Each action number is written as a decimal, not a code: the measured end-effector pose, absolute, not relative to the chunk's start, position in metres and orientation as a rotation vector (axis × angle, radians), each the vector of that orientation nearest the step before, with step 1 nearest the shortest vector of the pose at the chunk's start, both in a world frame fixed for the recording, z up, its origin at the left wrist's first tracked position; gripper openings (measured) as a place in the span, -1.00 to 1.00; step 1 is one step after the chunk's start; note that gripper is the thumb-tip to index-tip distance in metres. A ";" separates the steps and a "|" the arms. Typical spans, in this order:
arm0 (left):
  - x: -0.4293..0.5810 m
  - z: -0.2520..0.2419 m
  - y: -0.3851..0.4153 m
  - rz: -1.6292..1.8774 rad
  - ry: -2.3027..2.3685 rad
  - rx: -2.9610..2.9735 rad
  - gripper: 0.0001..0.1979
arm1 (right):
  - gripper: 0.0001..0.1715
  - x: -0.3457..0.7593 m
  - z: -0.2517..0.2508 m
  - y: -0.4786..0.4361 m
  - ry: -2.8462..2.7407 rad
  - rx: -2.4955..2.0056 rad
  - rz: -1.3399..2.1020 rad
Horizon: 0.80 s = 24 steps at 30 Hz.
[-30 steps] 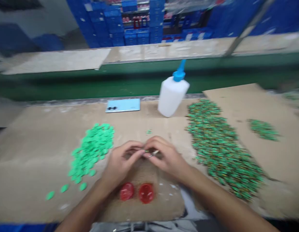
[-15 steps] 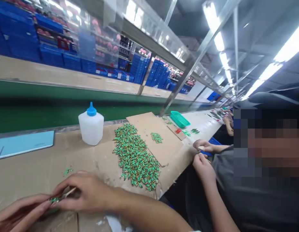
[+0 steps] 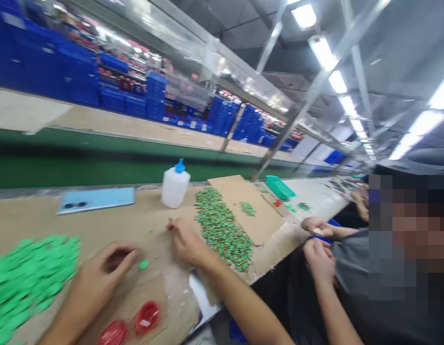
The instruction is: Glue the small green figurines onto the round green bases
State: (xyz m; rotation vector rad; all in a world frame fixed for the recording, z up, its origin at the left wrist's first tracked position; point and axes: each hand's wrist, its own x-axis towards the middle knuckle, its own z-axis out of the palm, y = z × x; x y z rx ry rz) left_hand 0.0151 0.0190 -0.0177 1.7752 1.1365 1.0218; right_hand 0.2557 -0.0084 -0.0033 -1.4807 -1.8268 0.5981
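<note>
My left hand [image 3: 107,268] rests on the cardboard-covered bench with its fingers curled into a loose cup, and what is inside is hidden. A single green disc [image 3: 143,264] lies just past its fingertips. A pile of the same green discs [image 3: 28,278] spreads out to its left. My right hand [image 3: 186,242] is further forward, its fingers pinched on a small thin tool [image 3: 170,223]. It sits beside the heap of small green-and-gold parts [image 3: 223,230].
A white bottle with a blue cap [image 3: 175,184] and a light blue phone [image 3: 96,200] stand at the bench's far edge. Two red caps [image 3: 147,316] lie near me. A cardboard sheet [image 3: 239,194] and a green basket [image 3: 279,187] lie to the right. A co-worker's hands [image 3: 319,249] work there.
My hands have parted: the left drew back toward the disc pile and the right moved forward toward the green-and-gold heap. The view swung left, so the discs and red caps show again.
</note>
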 end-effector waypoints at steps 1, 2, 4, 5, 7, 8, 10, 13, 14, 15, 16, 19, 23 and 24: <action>0.016 -0.008 0.014 1.039 1.082 1.576 -0.69 | -0.73 0.256 0.000 -0.012 -1.804 -1.483 0.625; 0.018 0.000 0.010 1.028 0.999 1.396 -0.67 | -0.79 0.257 0.003 -0.016 -1.784 -1.474 0.662; 0.019 0.005 0.009 1.042 1.009 1.303 -0.63 | -0.83 0.259 0.008 -0.021 -1.769 -1.429 0.771; 0.018 0.003 0.011 1.046 1.019 1.266 -0.62 | -0.78 0.260 0.009 -0.022 -1.768 -1.405 0.831; 0.015 -0.003 0.013 1.042 1.002 1.210 -0.59 | -0.71 0.262 0.011 -0.024 -1.772 -1.375 0.908; 0.014 -0.006 0.013 1.041 0.982 1.189 -0.58 | -0.69 0.261 0.012 -0.025 -1.769 -1.370 0.918; 0.012 -0.007 0.011 1.056 0.932 1.158 -0.58 | -0.66 0.256 0.017 -0.027 -1.767 -1.368 0.931; 0.014 -0.004 0.007 1.067 0.848 1.141 -0.63 | -0.60 0.243 0.021 -0.023 -1.767 -1.352 0.972; 0.014 -0.003 0.006 1.067 0.827 1.141 -0.65 | -0.58 0.238 0.021 -0.019 -1.763 -1.339 0.998; 0.015 -0.003 0.006 1.065 0.811 1.144 -0.66 | -0.55 0.233 0.020 -0.016 -1.755 -1.323 1.029; 0.015 -0.003 0.006 1.064 0.801 1.150 -0.67 | -0.54 0.228 0.018 -0.012 -1.743 -1.307 1.065; 0.017 -0.007 0.008 1.061 0.808 1.187 -0.68 | -0.50 0.216 0.009 -0.005 -1.685 -1.252 1.175; 0.018 -0.013 0.010 1.033 0.882 1.281 -0.66 | -0.51 0.212 -0.001 -0.004 -1.579 -1.204 1.275; 0.017 -0.014 0.010 1.026 0.911 1.314 -0.66 | -0.51 0.215 -0.001 -0.004 -1.561 -1.198 1.287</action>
